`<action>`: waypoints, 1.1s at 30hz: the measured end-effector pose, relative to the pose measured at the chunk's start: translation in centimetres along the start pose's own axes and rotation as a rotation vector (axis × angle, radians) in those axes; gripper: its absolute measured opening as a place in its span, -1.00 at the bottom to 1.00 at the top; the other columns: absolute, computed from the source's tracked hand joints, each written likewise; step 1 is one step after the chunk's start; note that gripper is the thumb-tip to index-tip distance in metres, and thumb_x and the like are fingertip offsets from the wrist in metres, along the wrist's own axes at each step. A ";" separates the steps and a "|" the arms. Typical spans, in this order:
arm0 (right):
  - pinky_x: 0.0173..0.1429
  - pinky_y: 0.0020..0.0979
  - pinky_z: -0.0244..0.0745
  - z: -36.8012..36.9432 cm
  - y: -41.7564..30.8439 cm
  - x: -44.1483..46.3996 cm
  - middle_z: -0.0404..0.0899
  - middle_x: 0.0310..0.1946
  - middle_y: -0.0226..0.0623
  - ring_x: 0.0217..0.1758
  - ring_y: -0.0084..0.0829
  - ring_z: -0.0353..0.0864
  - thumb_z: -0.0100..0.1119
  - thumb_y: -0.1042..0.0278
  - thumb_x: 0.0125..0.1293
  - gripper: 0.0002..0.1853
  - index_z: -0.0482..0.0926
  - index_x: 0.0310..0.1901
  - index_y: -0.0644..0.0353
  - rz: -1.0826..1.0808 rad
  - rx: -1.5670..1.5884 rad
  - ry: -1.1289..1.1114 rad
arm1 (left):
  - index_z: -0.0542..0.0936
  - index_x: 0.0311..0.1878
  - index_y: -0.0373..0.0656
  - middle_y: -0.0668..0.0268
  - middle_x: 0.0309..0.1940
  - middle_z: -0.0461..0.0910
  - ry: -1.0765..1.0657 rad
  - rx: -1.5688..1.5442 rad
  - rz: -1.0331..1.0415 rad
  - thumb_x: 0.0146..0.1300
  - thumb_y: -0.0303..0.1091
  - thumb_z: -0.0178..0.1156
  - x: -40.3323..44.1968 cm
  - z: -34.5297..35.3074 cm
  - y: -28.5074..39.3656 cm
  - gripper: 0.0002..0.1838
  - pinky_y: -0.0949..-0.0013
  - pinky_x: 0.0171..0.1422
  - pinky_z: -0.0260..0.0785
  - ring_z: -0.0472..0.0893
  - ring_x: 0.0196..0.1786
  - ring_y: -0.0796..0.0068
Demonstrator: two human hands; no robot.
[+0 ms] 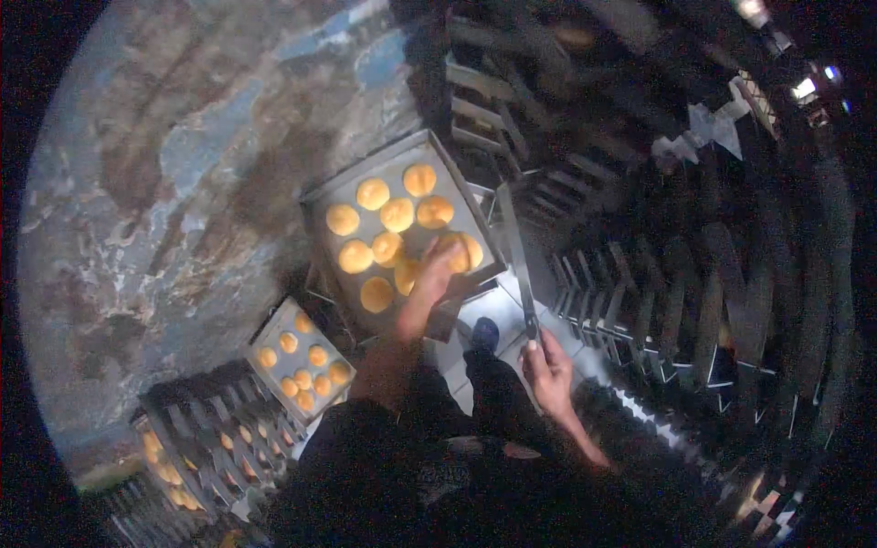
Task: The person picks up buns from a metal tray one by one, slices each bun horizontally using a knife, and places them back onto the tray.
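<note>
A metal baking tray (322, 193) with several round golden buns (396, 215) is in front of me. My left hand (439, 265) reaches over the tray's right part, beside a bun (470, 248) near the edge. Its fingers are blurred, and whether they grip a bun is unclear. My right hand (548, 365), lower right, is closed around a long narrow metal strip (520, 260). This strip slants up past the tray's right side; its exact kind cannot be made out.
A second tray (274, 370) of buns sits lower left, near slatted racks (219, 438) holding more buns. Dark racks (658, 310) line the right side. A worn, stained wall (183, 183) stands at left. My shoe (485, 334) shows on the pale tiled floor (498, 309).
</note>
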State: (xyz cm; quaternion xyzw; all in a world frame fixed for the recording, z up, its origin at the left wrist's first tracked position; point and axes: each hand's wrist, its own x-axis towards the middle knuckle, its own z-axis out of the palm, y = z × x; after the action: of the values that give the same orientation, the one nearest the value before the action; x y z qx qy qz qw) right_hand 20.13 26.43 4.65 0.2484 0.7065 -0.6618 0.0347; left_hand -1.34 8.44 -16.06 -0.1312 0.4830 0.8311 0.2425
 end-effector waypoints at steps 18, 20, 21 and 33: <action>0.11 -0.29 0.61 12.5 -8.1 -8.6 0.67 0.09 0.08 0.00 -0.27 0.74 0.11 0.28 0.49 -0.50 0.43 0.38 0.33 -0.438 -0.254 0.058 | 0.61 -0.07 -0.13 0.29 -0.30 0.58 -0.319 -0.876 0.146 0.27 0.48 0.12 -9.3 5.1 20.3 -0.27 0.32 -0.32 0.55 0.60 -0.30 0.35; 0.13 -0.28 0.60 12.7 -8.3 -9.4 0.66 0.10 0.11 0.01 -0.24 0.73 0.12 0.28 0.49 -0.52 0.45 0.35 0.33 -0.385 -0.217 0.037 | 0.58 -0.10 -0.16 0.28 -0.32 0.57 -0.340 -0.850 0.155 0.27 0.49 0.10 -9.4 5.1 20.1 -0.25 0.32 -0.31 0.54 0.59 -0.29 0.36; 0.13 -0.28 0.60 12.8 -8.0 -9.6 0.66 0.10 0.11 0.01 -0.24 0.73 0.12 0.28 0.49 -0.52 0.45 0.35 0.33 -0.386 -0.219 0.044 | 0.58 -0.10 -0.16 0.28 -0.32 0.57 -0.345 -0.851 0.150 0.27 0.49 0.10 -9.5 5.2 20.1 -0.25 0.32 -0.31 0.54 0.59 -0.29 0.36; -0.11 -0.41 0.54 13.1 -6.9 -10.5 0.68 -0.34 -0.21 -0.26 -0.51 0.62 0.14 0.25 0.51 -0.53 0.49 0.35 0.29 -0.429 -0.261 0.156 | 0.57 -0.06 -0.15 0.28 -0.32 0.57 -0.393 -0.801 0.085 0.35 0.42 0.06 -10.6 6.4 19.5 -0.31 0.31 -0.29 0.51 0.58 -0.32 0.40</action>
State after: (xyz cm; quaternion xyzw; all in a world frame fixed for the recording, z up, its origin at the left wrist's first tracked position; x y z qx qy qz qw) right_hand 22.91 10.77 13.40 0.1367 0.8228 -0.5363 -0.1291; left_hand -2.59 2.97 6.36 -0.0344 0.0729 0.9710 0.2252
